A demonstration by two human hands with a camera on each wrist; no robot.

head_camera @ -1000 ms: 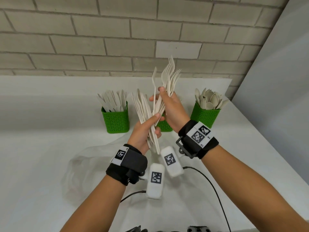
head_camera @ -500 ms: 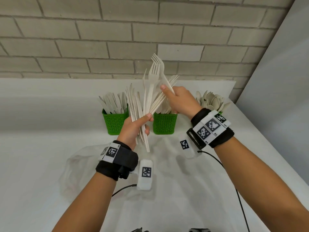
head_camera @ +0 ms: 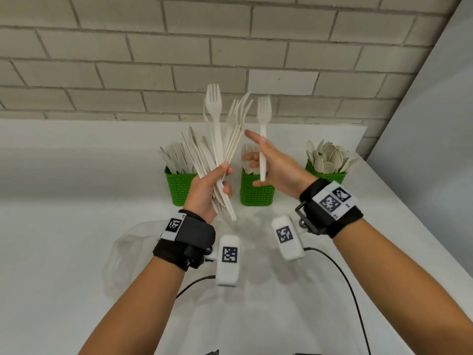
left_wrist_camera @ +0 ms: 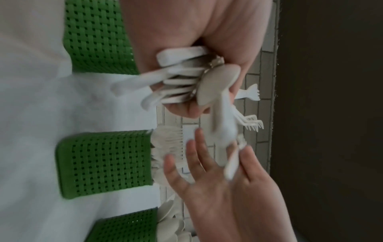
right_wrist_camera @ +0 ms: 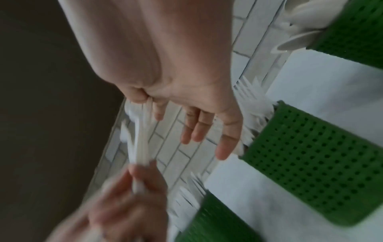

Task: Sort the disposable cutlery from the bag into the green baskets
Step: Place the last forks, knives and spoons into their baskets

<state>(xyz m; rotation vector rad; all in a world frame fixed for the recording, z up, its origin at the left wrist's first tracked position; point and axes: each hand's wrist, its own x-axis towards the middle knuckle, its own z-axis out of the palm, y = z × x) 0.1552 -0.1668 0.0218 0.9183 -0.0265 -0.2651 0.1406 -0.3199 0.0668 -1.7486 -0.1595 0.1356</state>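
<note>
My left hand (head_camera: 217, 180) grips a fanned bundle of white forks and knives (head_camera: 217, 139), held upright in front of the baskets. My right hand (head_camera: 266, 160) is just right of the bundle and pinches a single white fork (head_camera: 263, 116) between thumb and forefinger, tines up, while its other fingers stay straight. Three green baskets stand behind the hands: the left basket (head_camera: 179, 190) holds knives, the middle basket (head_camera: 257, 196) holds forks, the right basket (head_camera: 330, 172) holds spoons. In the left wrist view the bundle (left_wrist_camera: 180, 78) sits in my palm, above the middle basket (left_wrist_camera: 107, 163).
A crumpled clear plastic bag (head_camera: 133, 252) lies on the white table (head_camera: 64, 226) under my left forearm. A brick wall (head_camera: 230, 47) rises behind the baskets and a grey panel (head_camera: 435, 149) closes the right side. Black cables (head_camera: 345, 278) trail from my wrists.
My right hand has drawn one fork out of the bundle and moved right, away from it. My left hand has kept the bundle and shifted slightly.
</note>
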